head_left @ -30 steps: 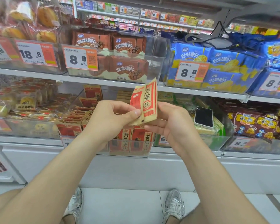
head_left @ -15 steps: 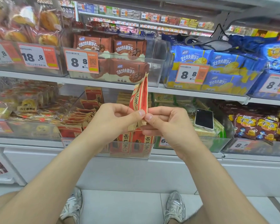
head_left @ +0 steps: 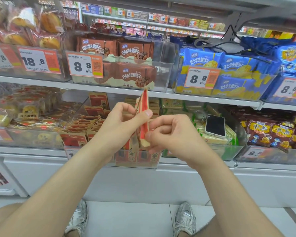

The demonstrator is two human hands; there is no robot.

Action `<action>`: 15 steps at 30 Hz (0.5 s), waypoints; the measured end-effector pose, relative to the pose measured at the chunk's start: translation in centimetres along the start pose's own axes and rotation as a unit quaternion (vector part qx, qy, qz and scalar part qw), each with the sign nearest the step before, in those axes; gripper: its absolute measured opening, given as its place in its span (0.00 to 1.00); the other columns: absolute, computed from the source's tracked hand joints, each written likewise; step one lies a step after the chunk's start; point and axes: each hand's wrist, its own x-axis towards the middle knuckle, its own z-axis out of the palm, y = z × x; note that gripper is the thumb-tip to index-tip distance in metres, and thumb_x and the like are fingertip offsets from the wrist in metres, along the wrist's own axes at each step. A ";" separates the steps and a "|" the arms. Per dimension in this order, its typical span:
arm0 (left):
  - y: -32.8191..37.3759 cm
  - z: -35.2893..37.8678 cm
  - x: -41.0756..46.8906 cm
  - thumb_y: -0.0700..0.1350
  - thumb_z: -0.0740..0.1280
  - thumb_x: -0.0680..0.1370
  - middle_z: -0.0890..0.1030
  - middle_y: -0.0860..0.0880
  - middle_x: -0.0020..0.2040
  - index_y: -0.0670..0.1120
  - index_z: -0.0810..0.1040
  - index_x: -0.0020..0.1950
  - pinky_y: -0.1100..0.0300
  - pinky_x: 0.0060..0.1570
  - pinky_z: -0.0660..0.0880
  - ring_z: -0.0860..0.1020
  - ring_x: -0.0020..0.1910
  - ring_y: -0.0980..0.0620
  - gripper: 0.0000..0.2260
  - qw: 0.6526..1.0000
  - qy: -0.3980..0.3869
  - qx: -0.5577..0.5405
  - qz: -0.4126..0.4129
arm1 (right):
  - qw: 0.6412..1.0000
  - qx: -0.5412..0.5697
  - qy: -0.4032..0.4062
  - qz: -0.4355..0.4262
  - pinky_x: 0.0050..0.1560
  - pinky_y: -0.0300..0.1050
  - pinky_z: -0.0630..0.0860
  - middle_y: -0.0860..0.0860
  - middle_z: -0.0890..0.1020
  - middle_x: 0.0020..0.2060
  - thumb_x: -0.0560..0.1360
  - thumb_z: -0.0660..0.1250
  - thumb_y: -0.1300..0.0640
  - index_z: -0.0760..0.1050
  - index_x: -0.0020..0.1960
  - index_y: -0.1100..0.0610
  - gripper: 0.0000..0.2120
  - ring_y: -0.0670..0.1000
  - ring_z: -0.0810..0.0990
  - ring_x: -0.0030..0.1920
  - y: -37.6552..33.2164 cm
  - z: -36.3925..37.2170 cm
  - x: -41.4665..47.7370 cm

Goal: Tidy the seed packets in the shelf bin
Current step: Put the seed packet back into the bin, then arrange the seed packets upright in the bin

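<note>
Packets (head_left: 143,115) between hands (before the bin (head_left: 109,161)); phone (head_left: 215,125) right.

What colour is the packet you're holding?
The packet is red with pale tan edges, seen nearly edge-on in the head view.

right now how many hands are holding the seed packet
2. The left hand pinches the seed packet near its middle; the right hand pinches its lower end. Neither is hidden.

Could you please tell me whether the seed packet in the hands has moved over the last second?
Yes. The seed packet has turned from face-on to edge-on, while its top corner stays level with the shelf edge.
</note>
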 end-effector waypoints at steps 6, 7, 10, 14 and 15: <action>-0.1 1.9 -0.6 0.63 0.71 0.80 0.78 0.46 0.42 0.42 0.73 0.58 0.56 0.35 0.75 0.77 0.36 0.50 0.25 0.998 0.039 -0.051 -0.008 | 0.991 -0.021 -0.131 0.034 0.44 0.50 0.86 0.66 0.88 0.44 0.81 0.73 0.63 0.82 0.50 0.67 0.06 0.60 0.89 0.42 0.3 0.4 -0.1; -0.1 2.0 -0.7 0.64 0.70 0.80 0.78 0.47 0.41 0.42 0.73 0.59 0.56 0.36 0.76 0.77 0.37 0.51 0.26 0.998 0.037 -0.046 -0.002 | 0.993 -0.013 -0.113 0.042 0.47 0.53 0.87 0.66 0.88 0.45 0.84 0.70 0.59 0.82 0.52 0.69 0.11 0.63 0.89 0.45 0.4 0.3 0.2; 0.0 2.4 -1.1 0.64 0.69 0.81 0.82 0.45 0.43 0.42 0.74 0.57 0.52 0.41 0.82 0.81 0.38 0.52 0.24 0.999 0.028 0.000 0.025 | 0.999 -0.015 -0.005 0.043 0.50 0.63 0.87 0.68 0.87 0.43 0.88 0.61 0.52 0.81 0.56 0.69 0.20 0.67 0.88 0.45 0.9 0.3 1.1; -0.1 3.2 -2.0 0.62 0.67 0.82 0.85 0.48 0.51 0.46 0.74 0.55 0.48 0.51 0.84 0.87 0.47 0.49 0.19 0.998 -0.005 0.042 0.049 | 0.996 -0.031 0.079 -0.030 0.48 0.64 0.87 0.63 0.87 0.42 0.90 0.56 0.47 0.81 0.56 0.61 0.21 0.64 0.88 0.44 1.3 0.4 1.7; -0.1 3.3 -2.1 0.61 0.67 0.83 0.85 0.50 0.50 0.47 0.74 0.55 0.47 0.53 0.85 0.87 0.49 0.48 0.17 0.997 -0.012 0.051 0.052 | 0.993 -0.048 0.095 -0.055 0.46 0.61 0.87 0.61 0.87 0.43 0.89 0.56 0.46 0.81 0.54 0.60 0.21 0.62 0.88 0.44 1.5 0.3 1.8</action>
